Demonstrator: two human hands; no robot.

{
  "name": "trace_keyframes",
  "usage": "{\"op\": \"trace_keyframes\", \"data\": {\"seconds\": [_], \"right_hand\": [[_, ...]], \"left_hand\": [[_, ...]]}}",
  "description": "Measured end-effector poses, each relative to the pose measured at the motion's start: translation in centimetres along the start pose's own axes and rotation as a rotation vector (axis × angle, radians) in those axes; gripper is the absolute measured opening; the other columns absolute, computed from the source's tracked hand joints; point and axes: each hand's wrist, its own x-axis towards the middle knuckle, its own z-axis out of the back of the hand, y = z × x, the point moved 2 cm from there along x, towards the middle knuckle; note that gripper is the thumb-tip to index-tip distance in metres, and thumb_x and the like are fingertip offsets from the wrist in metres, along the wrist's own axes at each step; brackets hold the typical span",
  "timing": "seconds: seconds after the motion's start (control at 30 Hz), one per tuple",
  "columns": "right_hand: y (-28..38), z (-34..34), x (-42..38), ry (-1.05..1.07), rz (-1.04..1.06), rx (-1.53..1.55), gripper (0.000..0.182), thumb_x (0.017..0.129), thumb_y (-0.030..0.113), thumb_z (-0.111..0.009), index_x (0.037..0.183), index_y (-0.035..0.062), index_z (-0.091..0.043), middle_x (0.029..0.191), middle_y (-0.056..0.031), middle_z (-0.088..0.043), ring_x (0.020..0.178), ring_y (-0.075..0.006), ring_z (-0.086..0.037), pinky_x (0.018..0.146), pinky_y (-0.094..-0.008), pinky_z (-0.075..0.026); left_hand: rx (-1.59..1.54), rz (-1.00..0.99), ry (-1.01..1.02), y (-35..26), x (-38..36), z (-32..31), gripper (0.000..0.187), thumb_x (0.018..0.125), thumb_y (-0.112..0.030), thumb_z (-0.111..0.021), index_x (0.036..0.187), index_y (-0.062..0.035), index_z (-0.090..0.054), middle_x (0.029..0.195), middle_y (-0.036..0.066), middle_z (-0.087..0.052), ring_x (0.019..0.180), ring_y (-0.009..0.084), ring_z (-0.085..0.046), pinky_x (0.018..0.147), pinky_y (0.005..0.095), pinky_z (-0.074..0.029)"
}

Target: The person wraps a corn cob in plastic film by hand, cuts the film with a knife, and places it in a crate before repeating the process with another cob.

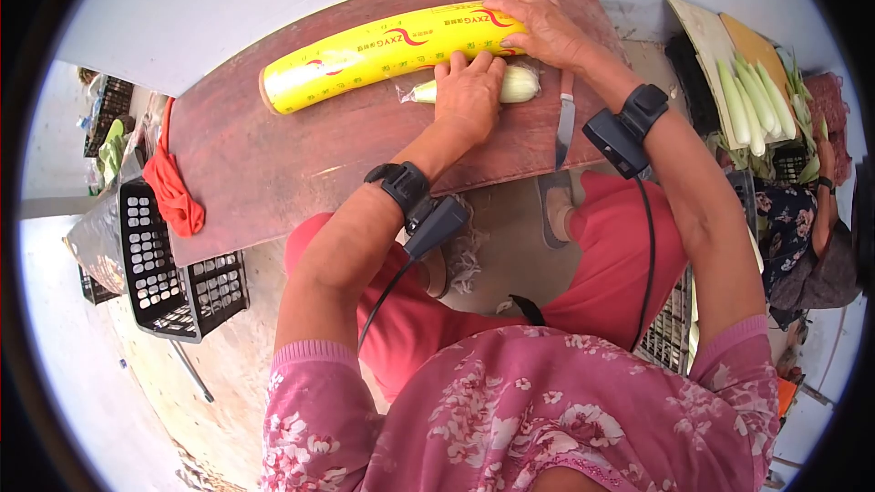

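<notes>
Corn (pixel 521 85) in film (pixel 406 94) under curled left hand (pixel 469 91), right hand (pixel 544 25) across yellow roll (pixel 365 53), grips unclear, crate (pixel 155 255) beside table (pixel 273 169)

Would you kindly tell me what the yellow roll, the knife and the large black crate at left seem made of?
Yellow roll: probably plastic film, glossy, judging by its sheen.
Knife: smooth grey blade, apparently metal; reddish handle, wood or plastic.
Black crate: likely moulded plastic, matte-looking, with regular holes.
</notes>
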Motion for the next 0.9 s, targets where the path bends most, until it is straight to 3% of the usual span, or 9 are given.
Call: {"op": "trace_keyframes", "data": {"seconds": [0.23, 0.9], "right_hand": [[-0.1, -0.2, 0.2, -0.012, 0.004, -0.09, 0.057, 0.079, 0.012, -0.068, 0.133, 0.0175, -0.051, 0.131, -0.0055, -0.052, 0.12, -0.0276, -0.047, 0.101, -0.0483, -0.036], [1.4, -0.6, 0.0, 0.002, -0.004, -0.369, 0.063, 0.08, 0.02, -0.071, 0.139, 0.0208, -0.048, 0.134, -0.001, -0.048, 0.116, -0.0234, -0.043, 0.093, -0.0428, -0.036]], "left_hand": [[-0.031, -0.027, 0.085, 0.2, 0.0, 0.6, 0.05, 0.067, -0.015, -0.078, 0.113, -0.0123, -0.056, 0.112, 0.005, -0.056, 0.106, 0.031, -0.05, 0.087, 0.0464, -0.038], [-0.132, 0.01, 0.218, 0.9, 0.4, 0.6, 0.05, 0.069, -0.022, -0.079, 0.113, -0.01, -0.057, 0.118, 0.007, -0.056, 0.112, 0.0323, -0.049, 0.089, 0.0463, -0.04]]}}
